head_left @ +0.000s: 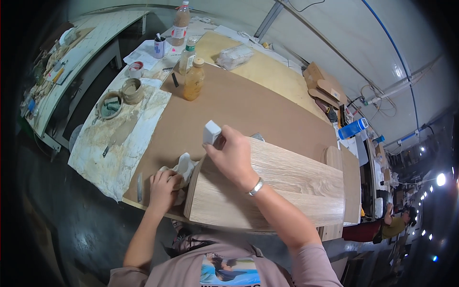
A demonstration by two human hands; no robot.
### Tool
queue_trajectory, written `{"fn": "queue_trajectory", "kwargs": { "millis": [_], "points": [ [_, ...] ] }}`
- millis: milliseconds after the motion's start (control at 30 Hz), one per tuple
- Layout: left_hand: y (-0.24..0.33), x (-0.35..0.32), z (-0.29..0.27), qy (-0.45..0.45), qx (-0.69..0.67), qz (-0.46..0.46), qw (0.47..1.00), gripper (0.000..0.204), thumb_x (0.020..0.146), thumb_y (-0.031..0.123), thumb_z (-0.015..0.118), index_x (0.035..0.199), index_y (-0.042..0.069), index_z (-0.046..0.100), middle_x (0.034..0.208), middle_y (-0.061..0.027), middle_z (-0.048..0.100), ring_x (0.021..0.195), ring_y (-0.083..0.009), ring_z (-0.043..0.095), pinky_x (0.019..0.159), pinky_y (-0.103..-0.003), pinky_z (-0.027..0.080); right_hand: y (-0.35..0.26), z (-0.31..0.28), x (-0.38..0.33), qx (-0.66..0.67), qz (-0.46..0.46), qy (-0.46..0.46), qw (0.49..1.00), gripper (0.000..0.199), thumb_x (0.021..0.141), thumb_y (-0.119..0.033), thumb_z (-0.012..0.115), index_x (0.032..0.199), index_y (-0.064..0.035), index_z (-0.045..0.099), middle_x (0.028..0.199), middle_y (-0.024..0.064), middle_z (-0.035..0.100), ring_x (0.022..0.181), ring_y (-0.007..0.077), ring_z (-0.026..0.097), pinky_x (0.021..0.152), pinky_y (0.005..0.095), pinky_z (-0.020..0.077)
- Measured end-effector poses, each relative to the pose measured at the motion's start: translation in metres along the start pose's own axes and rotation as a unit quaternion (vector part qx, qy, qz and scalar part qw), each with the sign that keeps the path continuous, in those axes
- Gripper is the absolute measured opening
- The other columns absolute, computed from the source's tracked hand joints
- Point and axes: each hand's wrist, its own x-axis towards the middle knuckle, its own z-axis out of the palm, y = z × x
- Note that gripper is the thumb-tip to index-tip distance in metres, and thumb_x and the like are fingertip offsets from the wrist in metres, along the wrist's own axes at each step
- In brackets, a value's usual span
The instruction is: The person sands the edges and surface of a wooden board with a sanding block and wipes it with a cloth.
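Note:
My right hand grips a small white rectangular block between thumb and fingers, over the far left corner of a wood-grain board. The board lies flat and looks like the top of a stack, its layered edges showing at the left end. My left hand is just left of that end, with its fingers curled on a crumpled white cloth. A small grey piece shows partly behind the board's far edge.
The boards lie on a brown-covered table. A bottle of amber liquid, other bottles and a wrapped bundle stand farther back. Two round pots sit on stained paper at left. A thin metal strip lies near the front edge. Another person is at far right.

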Motion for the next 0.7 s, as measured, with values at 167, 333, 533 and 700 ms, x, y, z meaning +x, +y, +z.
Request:
{"fn": "queue_trajectory", "kwargs": {
  "millis": [167, 333, 533, 700],
  "points": [
    [0.006, -0.003, -0.033, 0.108, -0.062, -0.01, 0.992, 0.035, 0.068, -0.004, 0.059, 0.099, 0.006, 0.072, 0.105, -0.0101, 0.065, 0.102, -0.033, 0.058, 0.089, -0.043, 0.044, 0.028, -0.024, 0.01, -0.084, 0.047, 0.065, 0.993, 0.024, 0.072, -0.013, 0.077, 0.078, -0.0007, 0.057, 0.078, 0.0191, 0.064, 0.077, 0.0391, 0.063, 0.07, 0.0468, 0.0516],
    [0.016, -0.004, -0.067, 0.161, -0.103, -0.05, 0.98, 0.032, 0.068, -0.007, 0.059, 0.098, 0.0, 0.07, 0.106, -0.0143, 0.066, 0.099, -0.0348, 0.059, 0.09, -0.043, 0.047, 0.074, -0.065, 0.015, -0.18, 0.092, 0.148, 0.968, 0.021, 0.074, -0.012, 0.075, 0.081, 0.0034, 0.062, 0.071, 0.0177, 0.066, 0.064, 0.0275, 0.067, 0.062, 0.0368, 0.0531],
    [0.034, 0.012, -0.088, 0.194, -0.149, -0.069, 0.967, 0.037, 0.068, -0.013, 0.058, 0.102, -0.003, 0.069, 0.107, -0.0152, 0.065, 0.103, -0.0333, 0.06, 0.093, -0.039, 0.048, 0.035, -0.021, 0.016, -0.128, 0.069, 0.114, 0.983, 0.029, 0.073, -0.02, 0.078, 0.079, 0.0004, 0.059, 0.076, 0.0214, 0.066, 0.071, 0.039, 0.066, 0.068, 0.0439, 0.0538],
    [0.031, 0.005, -0.104, 0.196, -0.156, -0.071, 0.965, 0.037, 0.068, -0.016, 0.058, 0.103, -0.005, 0.067, 0.111, -0.015, 0.064, 0.105, -0.0309, 0.06, 0.095, -0.037, 0.047, 0.08, -0.071, 0.002, -0.177, 0.131, 0.162, 0.962, 0.023, 0.073, -0.016, 0.076, 0.082, -0.0013, 0.06, 0.08, 0.019, 0.068, 0.079, 0.0397, 0.067, 0.072, 0.0472, 0.0537]
  ]
}}
